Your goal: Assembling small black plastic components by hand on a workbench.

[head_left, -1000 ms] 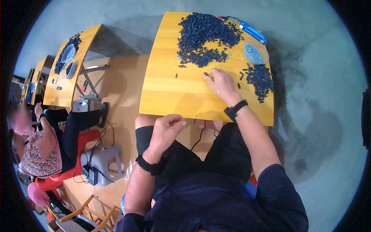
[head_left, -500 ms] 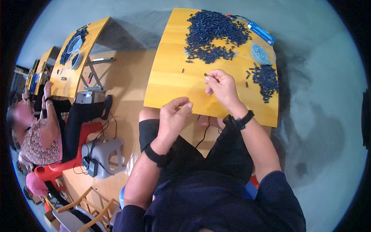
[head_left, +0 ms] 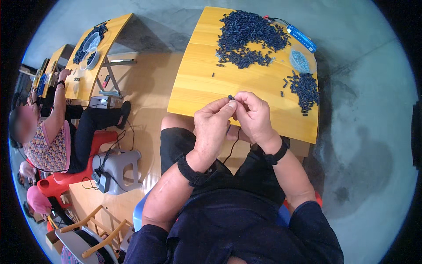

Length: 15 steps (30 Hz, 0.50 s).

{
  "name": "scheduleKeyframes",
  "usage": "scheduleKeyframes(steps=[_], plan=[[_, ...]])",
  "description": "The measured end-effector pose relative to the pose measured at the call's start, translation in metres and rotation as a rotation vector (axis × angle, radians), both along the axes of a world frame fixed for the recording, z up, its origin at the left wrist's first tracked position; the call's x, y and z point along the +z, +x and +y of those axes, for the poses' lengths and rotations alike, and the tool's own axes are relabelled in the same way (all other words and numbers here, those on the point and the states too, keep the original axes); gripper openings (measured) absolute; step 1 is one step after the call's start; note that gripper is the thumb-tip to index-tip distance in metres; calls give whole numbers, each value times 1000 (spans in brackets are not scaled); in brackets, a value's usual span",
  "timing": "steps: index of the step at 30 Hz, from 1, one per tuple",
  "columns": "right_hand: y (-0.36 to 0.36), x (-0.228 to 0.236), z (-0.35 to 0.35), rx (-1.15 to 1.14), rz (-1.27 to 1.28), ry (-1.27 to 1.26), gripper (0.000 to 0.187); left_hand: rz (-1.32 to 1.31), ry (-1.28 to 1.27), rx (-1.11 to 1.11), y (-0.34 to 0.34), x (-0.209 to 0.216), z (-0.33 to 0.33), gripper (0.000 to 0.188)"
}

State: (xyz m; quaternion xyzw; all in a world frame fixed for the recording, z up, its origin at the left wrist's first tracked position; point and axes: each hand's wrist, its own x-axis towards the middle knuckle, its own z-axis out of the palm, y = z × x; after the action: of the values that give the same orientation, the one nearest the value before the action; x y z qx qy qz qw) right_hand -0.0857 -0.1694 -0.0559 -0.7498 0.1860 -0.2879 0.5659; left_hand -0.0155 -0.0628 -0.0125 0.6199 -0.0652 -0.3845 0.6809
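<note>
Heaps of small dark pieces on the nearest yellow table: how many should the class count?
2: a large heap toward the far edge and a smaller heap by the right edge. Loose pieces lie apart; no heap appears hidden.

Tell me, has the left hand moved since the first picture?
Yes. The left hand moved forward and right: once at the near edge of the yellow table, it now reaches farther over.

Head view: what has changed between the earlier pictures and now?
The right hand has drawn a small dark piece toward the table's near edge; the left hand has moved forward and right to meet it, and both now pinch it. The large dark pile, smaller dark pile and clear bowl stayed put.
</note>
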Motion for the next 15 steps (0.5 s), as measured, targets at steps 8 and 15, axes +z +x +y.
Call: scheduleKeyframes(steps=[8, 15], plan=[[-1, 1, 2, 42, -38, -223, 11, 38, -112, 77, 1, -5, 3, 20], [-6, 10, 4, 111, -111, -73, 11, 65, -194, 66, -1, -11, 6, 16]])
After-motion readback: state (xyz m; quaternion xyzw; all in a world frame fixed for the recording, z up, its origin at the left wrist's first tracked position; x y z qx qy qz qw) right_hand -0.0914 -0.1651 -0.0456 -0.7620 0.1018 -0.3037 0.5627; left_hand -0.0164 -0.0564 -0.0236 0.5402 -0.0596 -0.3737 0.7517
